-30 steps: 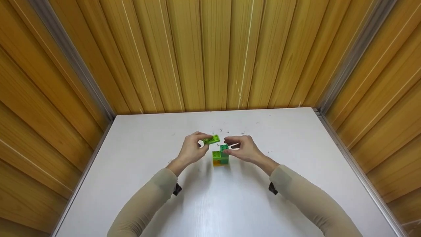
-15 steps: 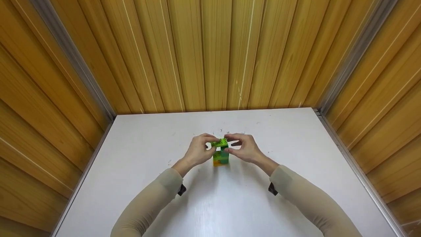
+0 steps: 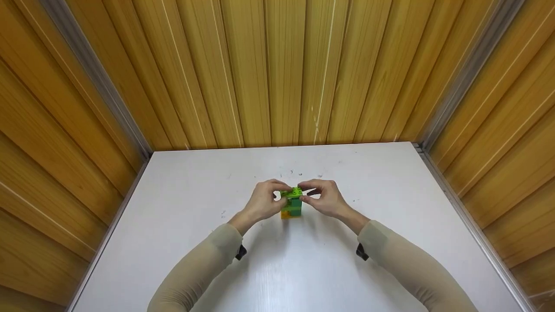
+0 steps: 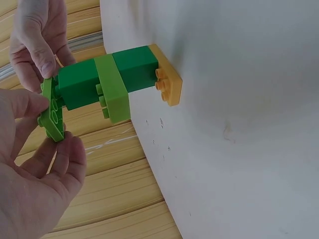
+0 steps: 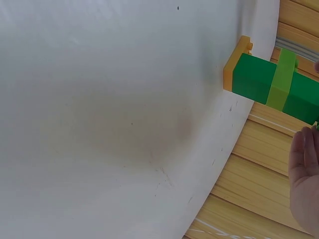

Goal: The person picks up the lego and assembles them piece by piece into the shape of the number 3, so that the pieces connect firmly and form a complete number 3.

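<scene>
A small tower of toy building bricks stands on the table: an orange base plate, a dark green brick, a light green brick and another dark green brick. On its top lies a light green plate, slightly tilted, with a narrow gap showing below it in the left wrist view. My left hand pinches the overhanging left part of this plate between thumb and fingers. At the other end my right hand holds the plate's edges with thumb and fingers; its contact is mostly cut off in the right wrist view.
The white table bears small dark marks behind the tower. Wood-patterned panels rise at the back and along both sides, with grey metal strips at the corners.
My left hand has brought the light green plate rightward and down onto the tower's top brick. My right hand has stayed close by, its fingers now at the plate's right end.
</scene>
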Available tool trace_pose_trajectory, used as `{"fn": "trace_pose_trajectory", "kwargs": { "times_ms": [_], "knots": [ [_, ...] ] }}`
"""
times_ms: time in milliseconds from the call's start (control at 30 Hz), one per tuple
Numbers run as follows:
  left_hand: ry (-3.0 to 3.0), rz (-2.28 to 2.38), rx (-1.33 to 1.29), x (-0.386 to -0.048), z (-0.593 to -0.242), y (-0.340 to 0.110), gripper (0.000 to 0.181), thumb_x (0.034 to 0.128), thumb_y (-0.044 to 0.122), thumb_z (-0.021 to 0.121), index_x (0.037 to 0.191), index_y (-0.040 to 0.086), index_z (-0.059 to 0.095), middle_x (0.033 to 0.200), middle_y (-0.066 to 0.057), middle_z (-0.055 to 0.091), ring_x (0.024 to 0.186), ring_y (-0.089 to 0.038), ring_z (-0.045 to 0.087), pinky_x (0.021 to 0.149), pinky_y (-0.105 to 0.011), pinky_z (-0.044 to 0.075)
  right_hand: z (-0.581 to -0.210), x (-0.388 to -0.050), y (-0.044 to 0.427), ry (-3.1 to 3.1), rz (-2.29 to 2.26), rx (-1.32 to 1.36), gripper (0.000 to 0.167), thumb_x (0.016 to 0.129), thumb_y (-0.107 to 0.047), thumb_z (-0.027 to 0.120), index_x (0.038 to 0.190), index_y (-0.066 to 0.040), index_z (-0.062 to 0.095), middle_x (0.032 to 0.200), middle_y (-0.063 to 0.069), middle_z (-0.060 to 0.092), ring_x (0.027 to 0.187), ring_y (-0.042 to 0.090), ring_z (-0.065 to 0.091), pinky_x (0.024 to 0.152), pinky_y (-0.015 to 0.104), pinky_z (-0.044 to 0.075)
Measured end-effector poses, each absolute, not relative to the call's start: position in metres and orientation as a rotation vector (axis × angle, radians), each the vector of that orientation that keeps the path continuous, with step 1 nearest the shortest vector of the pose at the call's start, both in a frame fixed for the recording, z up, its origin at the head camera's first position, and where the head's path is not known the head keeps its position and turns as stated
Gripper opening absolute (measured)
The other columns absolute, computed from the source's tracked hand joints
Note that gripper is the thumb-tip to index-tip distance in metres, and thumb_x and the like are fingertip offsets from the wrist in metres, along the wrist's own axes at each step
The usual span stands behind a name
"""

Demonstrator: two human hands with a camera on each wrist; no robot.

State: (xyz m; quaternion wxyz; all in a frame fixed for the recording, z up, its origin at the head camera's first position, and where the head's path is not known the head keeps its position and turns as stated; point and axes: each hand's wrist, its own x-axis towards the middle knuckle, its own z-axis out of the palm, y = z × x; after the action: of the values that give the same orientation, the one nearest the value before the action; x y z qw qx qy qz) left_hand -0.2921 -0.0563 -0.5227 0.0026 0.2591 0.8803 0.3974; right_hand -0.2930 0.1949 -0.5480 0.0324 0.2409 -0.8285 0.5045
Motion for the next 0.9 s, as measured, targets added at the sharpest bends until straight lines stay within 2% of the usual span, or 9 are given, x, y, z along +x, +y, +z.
{"fn": "trace_pose_trajectory", "kwargs": {
  "times_ms": [467,700,900],
  "knots": [
    [2.724,1.302,0.691,-0.2931,-0.5264,-0.0556,0.03,0.1021,0.012,0.081,0.132,0.009,0.083,0.13,-0.009,0.084,0.12,-0.026,0.076,0.103,-0.049,0.067,-0.5489,-0.2947,0.1938,-2.562,1.581,0.732,0.032,0.096,-0.002,0.087,0.128,-0.003,0.083,0.126,0.015,0.084,0.119,0.037,0.081,0.1,0.045,0.069],
    [2.776,1.268,0.688,-0.2914,-0.5262,-0.0537,0.028,0.1002,0.013,0.084,0.128,0.008,0.085,0.124,-0.007,0.087,0.114,-0.023,0.079,0.092,-0.043,0.067,-0.5509,-0.2945,0.1932,-2.565,1.495,0.754,0.031,0.096,-0.002,0.087,0.127,-0.002,0.084,0.127,0.015,0.085,0.12,0.038,0.082,0.102,0.049,0.068],
    [2.772,1.276,0.691,-0.2917,-0.5267,-0.0535,0.028,0.1013,0.015,0.083,0.128,0.009,0.085,0.124,-0.005,0.087,0.112,-0.021,0.078,0.09,-0.039,0.067,-0.5551,-0.2937,0.1926,-2.579,1.564,0.69,0.037,0.096,-0.001,0.086,0.133,-0.001,0.08,0.131,0.017,0.083,0.122,0.038,0.081,0.106,0.052,0.067]
  ]
}}
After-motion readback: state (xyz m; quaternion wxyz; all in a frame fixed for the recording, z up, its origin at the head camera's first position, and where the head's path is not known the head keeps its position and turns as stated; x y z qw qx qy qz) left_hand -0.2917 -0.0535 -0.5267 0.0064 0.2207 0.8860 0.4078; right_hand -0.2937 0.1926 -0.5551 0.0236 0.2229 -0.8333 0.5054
